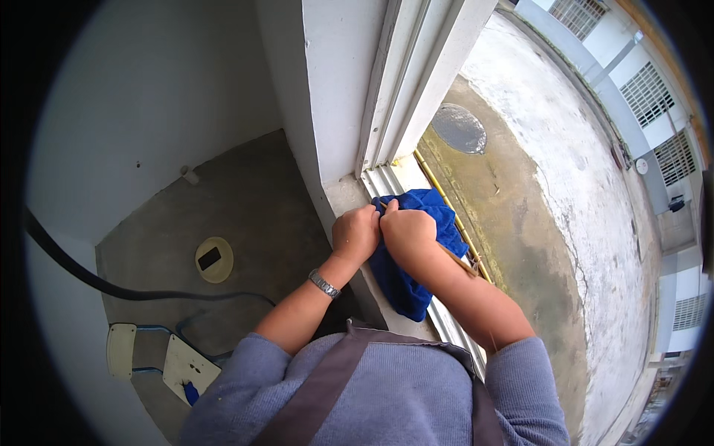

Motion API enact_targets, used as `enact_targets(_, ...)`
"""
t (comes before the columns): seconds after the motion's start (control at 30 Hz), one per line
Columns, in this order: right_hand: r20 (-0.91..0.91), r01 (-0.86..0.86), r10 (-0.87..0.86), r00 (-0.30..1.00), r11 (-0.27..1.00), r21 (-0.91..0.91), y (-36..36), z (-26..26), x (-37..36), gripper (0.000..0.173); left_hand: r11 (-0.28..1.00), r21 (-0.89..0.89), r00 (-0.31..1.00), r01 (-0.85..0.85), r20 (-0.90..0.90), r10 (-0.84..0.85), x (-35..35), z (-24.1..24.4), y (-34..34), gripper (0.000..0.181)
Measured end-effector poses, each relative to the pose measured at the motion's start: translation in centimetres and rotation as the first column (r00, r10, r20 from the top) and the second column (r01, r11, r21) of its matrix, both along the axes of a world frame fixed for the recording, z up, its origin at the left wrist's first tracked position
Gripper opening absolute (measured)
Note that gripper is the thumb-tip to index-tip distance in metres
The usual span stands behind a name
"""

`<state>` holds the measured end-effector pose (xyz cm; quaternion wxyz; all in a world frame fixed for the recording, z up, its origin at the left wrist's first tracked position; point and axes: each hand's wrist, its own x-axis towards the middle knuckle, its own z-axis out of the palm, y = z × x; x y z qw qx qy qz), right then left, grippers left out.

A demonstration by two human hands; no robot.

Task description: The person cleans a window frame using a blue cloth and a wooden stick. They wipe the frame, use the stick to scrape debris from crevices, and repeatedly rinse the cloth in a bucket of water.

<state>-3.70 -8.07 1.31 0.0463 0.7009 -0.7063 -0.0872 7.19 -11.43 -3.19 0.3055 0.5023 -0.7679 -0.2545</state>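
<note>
A blue cloth (401, 290) lies bunched over the metal track of a window sill (384, 181). My left hand (356, 234), a metal-banded watch on its wrist, pinches the cloth near the sill's inner edge. Right beside it, my right hand (407, 223) grips a thin wooden stick (457, 261), whose broad end shows past my forearm. The stick's narrow tip meets the cloth between my two hands, just over the track. Part of the cloth is hidden under my right hand and forearm.
The white window frame (401, 83) rises ahead. Outside, a yellow pipe (449, 206) runs along the sill above a concrete yard. Indoors at left, a dark phone lies in a yellowish basin (226, 262) on the floor, near a chair (184, 362) with a blue item on its seat. A black hose (139, 292) crosses there.
</note>
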Motion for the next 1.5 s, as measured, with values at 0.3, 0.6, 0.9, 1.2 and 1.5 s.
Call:
enact_targets(0.3, 0.078, 0.155, -0.142, 0.987, 0.965, -0.211, -6.3, -4.3, 1.8, 0.035, 0.912, -0.363, 0.980, -0.192, -0.118, 0.159, -0.8, -2.4, -5.0, 0.015)
enact_targets(0.6, -0.048, 0.033, -0.040, 0.998, 0.988, -0.148, -0.1, -2.4, 1.0, 0.035, 0.984, -0.178, 1.000, 0.010, 0.001, -0.010, 0.1, -1.1, -0.1, 0.020)
enact_targets(0.9, 0.174, 0.124, -0.111, 0.978, 0.990, -0.064, -6.0, -1.7, 0.7, 0.022, 0.936, -0.341, 0.987, -0.084, 0.098, 0.124, -0.8, -1.7, -5.1, 0.015)
enact_targets(1.2, 0.529, 0.115, -0.090, 0.844, 0.993, -0.015, -3.1, -0.3, -1.5, 0.021, 1.000, -0.026, 0.999, -0.010, 0.038, 0.011, 0.1, -0.7, 0.2, 0.018)
enact_targets(1.5, 0.325, 0.194, -0.231, 0.917, 0.971, 0.142, -6.2, 0.9, 0.4, 0.022, 0.999, -0.011, 0.999, -0.042, -0.013, 0.041, 0.1, -1.3, 0.5, 0.014)
